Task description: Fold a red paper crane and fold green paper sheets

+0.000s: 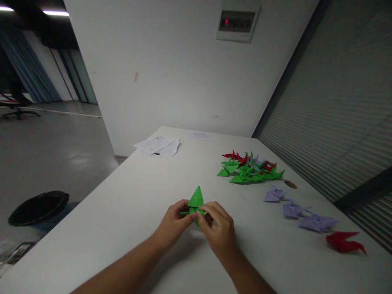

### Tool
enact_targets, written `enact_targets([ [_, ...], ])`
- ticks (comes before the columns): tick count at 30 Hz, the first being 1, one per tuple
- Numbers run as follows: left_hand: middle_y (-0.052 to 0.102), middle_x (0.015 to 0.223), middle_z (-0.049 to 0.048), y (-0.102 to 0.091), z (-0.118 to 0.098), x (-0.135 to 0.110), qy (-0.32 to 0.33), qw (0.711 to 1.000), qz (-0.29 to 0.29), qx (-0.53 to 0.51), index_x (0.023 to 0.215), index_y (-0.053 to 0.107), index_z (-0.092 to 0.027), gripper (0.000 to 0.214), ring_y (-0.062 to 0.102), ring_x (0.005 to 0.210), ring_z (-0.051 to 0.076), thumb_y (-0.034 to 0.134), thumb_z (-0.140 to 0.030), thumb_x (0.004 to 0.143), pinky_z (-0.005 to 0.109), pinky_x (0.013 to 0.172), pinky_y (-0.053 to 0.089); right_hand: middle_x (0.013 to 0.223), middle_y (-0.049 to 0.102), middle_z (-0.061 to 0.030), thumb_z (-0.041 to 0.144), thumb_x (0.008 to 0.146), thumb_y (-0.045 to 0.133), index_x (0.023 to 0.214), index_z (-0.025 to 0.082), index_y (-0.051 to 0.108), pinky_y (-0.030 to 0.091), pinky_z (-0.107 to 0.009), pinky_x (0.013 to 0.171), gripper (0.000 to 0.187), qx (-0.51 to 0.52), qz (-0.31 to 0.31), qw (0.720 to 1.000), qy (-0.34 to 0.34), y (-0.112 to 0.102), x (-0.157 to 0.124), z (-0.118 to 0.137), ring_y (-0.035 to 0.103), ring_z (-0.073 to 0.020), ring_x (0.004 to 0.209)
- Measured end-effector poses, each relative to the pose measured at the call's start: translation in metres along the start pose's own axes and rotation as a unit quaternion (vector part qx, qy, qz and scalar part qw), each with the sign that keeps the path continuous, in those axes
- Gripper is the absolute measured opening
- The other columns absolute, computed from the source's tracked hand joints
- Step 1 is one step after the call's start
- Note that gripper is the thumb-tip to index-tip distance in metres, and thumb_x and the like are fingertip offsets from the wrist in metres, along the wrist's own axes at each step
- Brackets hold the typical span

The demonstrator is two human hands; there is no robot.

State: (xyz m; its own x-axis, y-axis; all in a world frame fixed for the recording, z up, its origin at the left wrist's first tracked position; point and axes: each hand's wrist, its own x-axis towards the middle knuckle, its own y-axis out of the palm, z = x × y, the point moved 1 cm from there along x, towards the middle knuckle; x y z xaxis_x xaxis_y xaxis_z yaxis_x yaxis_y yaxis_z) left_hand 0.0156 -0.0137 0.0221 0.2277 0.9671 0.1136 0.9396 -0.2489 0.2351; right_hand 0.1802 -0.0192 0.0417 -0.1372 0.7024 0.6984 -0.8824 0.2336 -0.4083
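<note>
Green origami crane (195, 202), held by left hand (173, 224), right hand (217, 232) — white table edge (92, 192) off left

Counted before you: your left hand (174, 223) and right hand (218, 230), one green origami crane (195, 200) between them; three lilac paper cranes (292, 210); one red paper crane (344, 242); one mixed pile (249, 169), too overlapped to count.

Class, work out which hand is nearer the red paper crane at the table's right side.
Right. The right hand sits left of the red paper crane; the left hand lies farther left.
</note>
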Motion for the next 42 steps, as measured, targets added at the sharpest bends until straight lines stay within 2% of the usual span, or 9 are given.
enact_targets([
  [9, 0.076, 0.108, 0.0082, 0.002, 0.018, -0.001, 0.002, 1.000, -0.004, -0.007, 0.112, 0.073, -0.020, 0.031, 0.067, 0.102, 0.024, 0.078, -0.031, 0.083, 0.034, 0.089, 0.051, 0.077, 0.067, -0.0029, 0.018, 0.090, 0.061, 0.092, 0.023, 0.067, 0.050, -0.030, 0.059, 0.009, -0.026, -0.046, 0.997, 0.052, -0.010, -0.007, -0.011, 0.061, -0.0190, 0.064],
  [16, 0.076, 0.096, 0.0069, -0.006, 0.024, 0.004, -0.001, 0.998, -0.059, 0.002, 0.103, 0.077, -0.018, 0.031, 0.067, 0.089, 0.021, 0.084, -0.035, 0.078, 0.031, 0.081, 0.050, 0.084, 0.071, -0.0054, 0.017, 0.093, 0.060, 0.092, 0.023, 0.068, 0.054, -0.037, 0.076, 0.010, -0.017, -0.046, 0.998, 0.035, -0.009, -0.008, -0.014, 0.065, -0.0230, 0.082],
  [22, 0.074, 0.083, 0.0042, -0.005, 0.020, 0.005, -0.017, 0.993, -0.104, -0.054, 0.085, 0.071, -0.016, 0.027, 0.067, 0.082, 0.018, 0.088, -0.034, 0.074, 0.028, 0.077, 0.050, 0.091, 0.073, -0.0074, 0.030, 0.095, 0.064, 0.096, 0.022, 0.071, 0.058, -0.035, 0.079, 0.011, 0.070, -0.060, 0.986, 0.140, -0.007, -0.014, -0.025, 0.070, -0.0238, 0.086],
  [26, 0.073, 0.080, 0.0030, -0.002, 0.014, 0.005, -0.061, 0.978, -0.126, -0.157, 0.078, 0.062, -0.016, 0.029, 0.070, 0.082, 0.017, 0.086, -0.033, 0.076, 0.029, 0.077, 0.053, 0.085, 0.072, -0.0050, 0.039, 0.091, 0.071, 0.098, 0.021, 0.071, 0.056, -0.030, 0.065, 0.019, 0.170, -0.099, 0.951, 0.240, -0.003, -0.018, -0.032, 0.067, -0.0202, 0.073],
  [30, 0.063, 0.063, -0.0040, -0.003, 0.010, 0.007, -0.082, 0.955, -0.115, -0.260, 0.075, 0.056, -0.017, 0.034, 0.063, 0.063, 0.010, 0.087, -0.032, 0.077, 0.029, 0.077, 0.057, 0.080, 0.070, -0.0013, 0.039, 0.086, 0.077, 0.095, 0.023, 0.065, 0.057, -0.032, 0.065, 0.022, 0.333, -0.126, 0.884, 0.303, 0.000, -0.014, -0.027, 0.068, -0.0197, 0.072],
  [35, 0.072, 0.075, 0.0022, -0.009, 0.016, 0.009, -0.125, 0.950, -0.129, -0.256, 0.079, 0.054, -0.018, 0.038, 0.070, 0.069, 0.013, 0.089, -0.033, 0.074, 0.025, 0.070, 0.058, 0.081, 0.072, -0.0008, 0.036, 0.085, 0.075, 0.091, 0.025, 0.060, 0.059, -0.037, 0.066, 0.020, 0.451, -0.103, 0.826, 0.322, 0.002, -0.008, -0.019, 0.071, -0.0225, 0.076],
  [38, 0.068, 0.073, 0.0006, -0.014, 0.018, 0.013, -0.086, 0.977, -0.142, -0.136, 0.080, 0.057, -0.018, 0.033, 0.069, 0.069, 0.015, 0.086, -0.033, 0.074, 0.026, 0.066, 0.055, 0.079, 0.070, -0.0007, 0.037, 0.084, 0.076, 0.093, 0.024, 0.060, 0.056, -0.032, 0.063, 0.022, 0.399, -0.110, 0.853, 0.317, 0.001, -0.012, -0.025, 0.068, -0.0203, 0.071],
  [40, 0.071, 0.082, 0.0029, -0.019, 0.015, 0.015, -0.013, 0.990, -0.134, 0.029, 0.084, 0.064, -0.019, 0.023, 0.069, 0.079, 0.019, 0.082, -0.028, 0.074, 0.031, 0.072, 0.055, 0.078, 0.068, -0.0010, 0.037, 0.085, 0.076, 0.093, 0.023, 0.063, 0.054, -0.029, 0.061, 0.020, 0.300, -0.106, 0.904, 0.286, -0.003, -0.014, -0.031, 0.065, -0.0184, 0.069],
  [42, 0.074, 0.096, 0.0063, -0.022, 0.009, 0.014, 0.073, 0.970, -0.093, 0.214, 0.091, 0.071, -0.021, 0.019, 0.068, 0.094, 0.024, 0.075, -0.020, 0.073, 0.039, 0.086, 0.055, 0.080, 0.067, -0.0021, 0.033, 0.088, 0.072, 0.092, 0.022, 0.065, 0.055, -0.029, 0.064, 0.013, 0.184, -0.078, 0.954, 0.223, -0.006, -0.016, -0.033, 0.065, -0.0185, 0.072],
])
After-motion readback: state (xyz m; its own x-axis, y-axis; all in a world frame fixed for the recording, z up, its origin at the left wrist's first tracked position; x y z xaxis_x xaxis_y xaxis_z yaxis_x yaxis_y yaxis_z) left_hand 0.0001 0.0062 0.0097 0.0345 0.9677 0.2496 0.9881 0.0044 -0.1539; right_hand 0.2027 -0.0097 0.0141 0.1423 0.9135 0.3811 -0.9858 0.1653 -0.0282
